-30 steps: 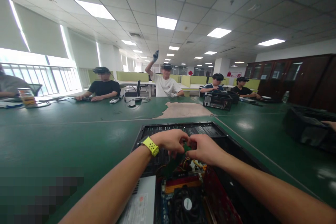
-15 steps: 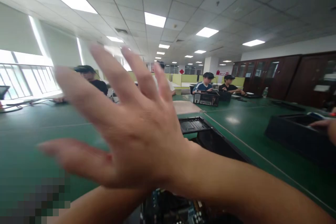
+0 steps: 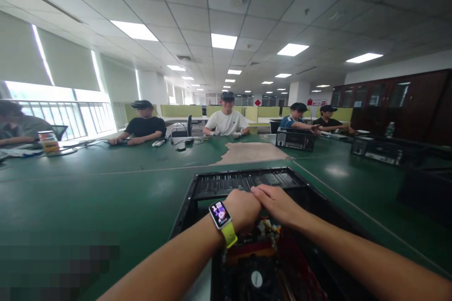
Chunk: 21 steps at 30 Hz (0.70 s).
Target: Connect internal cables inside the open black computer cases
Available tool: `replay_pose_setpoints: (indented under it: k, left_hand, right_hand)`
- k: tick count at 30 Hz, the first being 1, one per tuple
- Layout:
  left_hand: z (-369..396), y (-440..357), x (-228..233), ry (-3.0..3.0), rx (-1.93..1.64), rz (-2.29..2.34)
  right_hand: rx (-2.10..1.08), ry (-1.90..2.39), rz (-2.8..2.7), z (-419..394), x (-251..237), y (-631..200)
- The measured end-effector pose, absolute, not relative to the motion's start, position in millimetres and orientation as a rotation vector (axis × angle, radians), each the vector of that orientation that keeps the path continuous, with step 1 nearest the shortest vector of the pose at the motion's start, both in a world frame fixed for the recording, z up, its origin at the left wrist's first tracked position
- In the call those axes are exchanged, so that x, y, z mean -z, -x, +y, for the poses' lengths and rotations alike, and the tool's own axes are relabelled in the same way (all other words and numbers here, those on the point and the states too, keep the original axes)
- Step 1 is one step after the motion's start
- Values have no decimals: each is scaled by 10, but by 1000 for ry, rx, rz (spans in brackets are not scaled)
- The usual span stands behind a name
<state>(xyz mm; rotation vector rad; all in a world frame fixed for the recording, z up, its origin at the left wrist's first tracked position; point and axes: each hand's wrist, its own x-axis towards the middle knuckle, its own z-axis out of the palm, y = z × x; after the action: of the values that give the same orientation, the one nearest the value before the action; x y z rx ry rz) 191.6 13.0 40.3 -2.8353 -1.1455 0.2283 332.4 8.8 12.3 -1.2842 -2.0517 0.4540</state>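
Note:
An open black computer case (image 3: 316,193) lies on the green table in front of me, with a round-hubbed fan (image 3: 256,279), a dark red board (image 3: 298,263) and coloured cable ends (image 3: 270,225) inside. Above its far part, my left hand (image 3: 244,208) is closed with knuckles up; its fingertips are hidden below. A smartwatch (image 3: 221,215) on a yellow-green strap is on the left wrist. My right hand (image 3: 277,203) is closed too, bent-fingered, its front touching or overlapping the left hand. Whatever either hand grips is hidden.
Several people sit around the green table (image 3: 106,202). A tan bare patch (image 3: 252,152) marks its surface beyond the case. Other computer cases (image 3: 294,139) stand farther right. A jar (image 3: 48,142) and cables are at the left.
My right hand, spread wide before the camera earlier, has dropped to the case beside my left hand, and its fingers have bent. The view has turned slightly left.

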Motion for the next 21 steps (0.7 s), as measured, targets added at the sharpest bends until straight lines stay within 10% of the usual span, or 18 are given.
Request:
replay_pose_setpoints:
  k: [11,21]
  left_hand:
    - [419,-1469,-849,2699,200,-1354]
    - [431,-1540,-879,2357,963,-1363]
  right_hand:
    - [-551,1516,-2223,166,65,-3225]
    - [360,787,-3160,224,440,-2459]
